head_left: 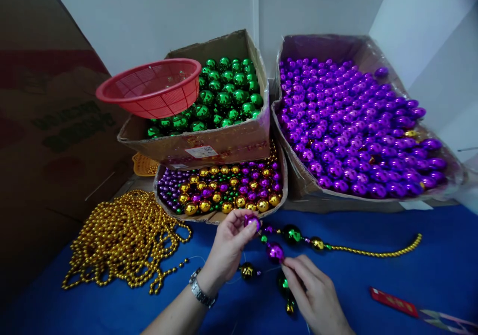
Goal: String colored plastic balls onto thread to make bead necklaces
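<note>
My left hand (228, 245), with a metal watch (201, 290) on its wrist, is closed in a pinch on a shiny purple bead (253, 223). My right hand (315, 292) pinches the near side of a second purple bead (275, 252); its exact grip is partly hidden. A small green bead (264, 239) sits between the two. Behind them a large green bead (292, 234), a gold bead (317, 244) and a thin gold bead strand (373, 252) stretch to the right. Under my hands lie another gold bead (247, 270) on clear thread and a dark green bead (283, 282).
Boxes of green balls (224, 99) and purple balls (343, 121) stand behind, with a red basket (157, 96) atop the green. Mixed beads (224, 188) fill a lower box. Gold bead strands (123, 240) are heaped left; red-labelled scissors (396, 302) lie right on the blue surface (373, 275).
</note>
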`<state>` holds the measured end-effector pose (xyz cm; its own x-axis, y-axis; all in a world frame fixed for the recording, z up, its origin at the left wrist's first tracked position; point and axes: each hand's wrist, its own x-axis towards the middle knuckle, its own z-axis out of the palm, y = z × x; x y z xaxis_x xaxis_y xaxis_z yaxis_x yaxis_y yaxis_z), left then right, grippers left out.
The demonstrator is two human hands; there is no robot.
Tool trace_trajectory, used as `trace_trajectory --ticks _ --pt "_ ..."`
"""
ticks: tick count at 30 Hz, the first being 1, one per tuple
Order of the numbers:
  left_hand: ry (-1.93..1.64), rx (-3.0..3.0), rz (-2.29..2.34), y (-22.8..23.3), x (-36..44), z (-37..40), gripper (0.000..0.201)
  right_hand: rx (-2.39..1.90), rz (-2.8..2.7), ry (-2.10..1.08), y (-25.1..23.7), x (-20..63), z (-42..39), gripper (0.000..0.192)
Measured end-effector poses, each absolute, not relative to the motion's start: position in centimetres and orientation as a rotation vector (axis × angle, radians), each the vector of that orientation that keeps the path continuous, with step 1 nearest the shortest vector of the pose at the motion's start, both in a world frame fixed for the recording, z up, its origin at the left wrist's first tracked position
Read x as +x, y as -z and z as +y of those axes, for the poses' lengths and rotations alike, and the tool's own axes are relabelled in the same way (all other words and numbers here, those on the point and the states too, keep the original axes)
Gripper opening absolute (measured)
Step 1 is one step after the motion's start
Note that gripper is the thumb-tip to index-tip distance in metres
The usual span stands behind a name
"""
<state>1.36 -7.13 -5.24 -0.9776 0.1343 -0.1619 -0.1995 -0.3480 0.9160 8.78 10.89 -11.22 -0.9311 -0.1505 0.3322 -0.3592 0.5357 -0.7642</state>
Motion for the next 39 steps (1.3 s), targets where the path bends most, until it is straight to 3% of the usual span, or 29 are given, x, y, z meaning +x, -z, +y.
trace_trajectory --ticks 9,17,26,39 --pt "-2.369 -0.061 1.781 5.3 1.6 -6.8 0.027 0.387 -2.584 -1.318 10.7 8.6 10.8 0.022" --pt "-2.535 -0.097 1.975 4.1 -0.9 -8.9 0.028 0.419 -2.605 -1.347 11.0 8.9 11.6 0.023" --pt "-2.359 -0.004 2.102 4.7 -1.7 -9.7 0.027 0.321 -2.619 -1.416 10.3 8.6 11.5 0.021" --pt "-1.326 0.609 3.047 4.8 -3.2 -11.3 0.033 0.363 -2.622 -1.414 11.0 8.6 11.5 0.022"
